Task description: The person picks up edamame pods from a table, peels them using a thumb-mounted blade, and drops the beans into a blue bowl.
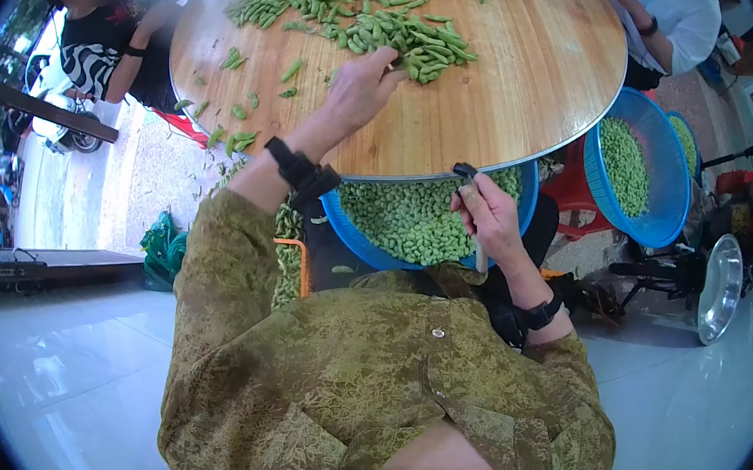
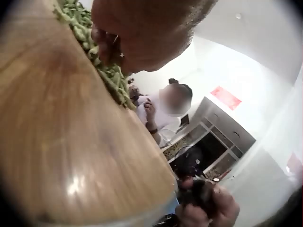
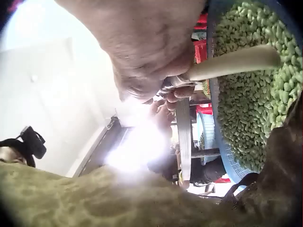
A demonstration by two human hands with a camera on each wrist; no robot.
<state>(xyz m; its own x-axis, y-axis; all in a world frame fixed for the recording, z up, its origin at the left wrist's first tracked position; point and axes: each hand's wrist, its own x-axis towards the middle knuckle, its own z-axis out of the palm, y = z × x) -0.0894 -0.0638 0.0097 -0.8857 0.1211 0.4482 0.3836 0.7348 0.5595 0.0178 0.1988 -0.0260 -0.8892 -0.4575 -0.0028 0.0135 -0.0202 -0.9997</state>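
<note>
My left hand point(image 1: 359, 91) reaches over the round wooden table point(image 1: 502, 92) to the near edge of a heap of green bean pods point(image 1: 364, 4). Its fingers curl in among the pods, and I cannot tell whether one is between them. Over the table's near rim, my right hand point(image 1: 493, 220) grips a tool with a pale handle point(image 3: 236, 64); a dark end point(image 1: 464, 169) of it sticks out past the fingers. Below that hand a blue basket point(image 1: 527, 200), partly under the table, holds many shelled green beans point(image 1: 415, 216).
Loose pods point(image 1: 241, 112) lie scattered on the table's left. To the right, another blue basket point(image 1: 671, 225) of shelled beans stands by a red stool point(image 1: 574, 192). An orange-rimmed container point(image 1: 305, 264) of pods is by my left side. People sit across the table.
</note>
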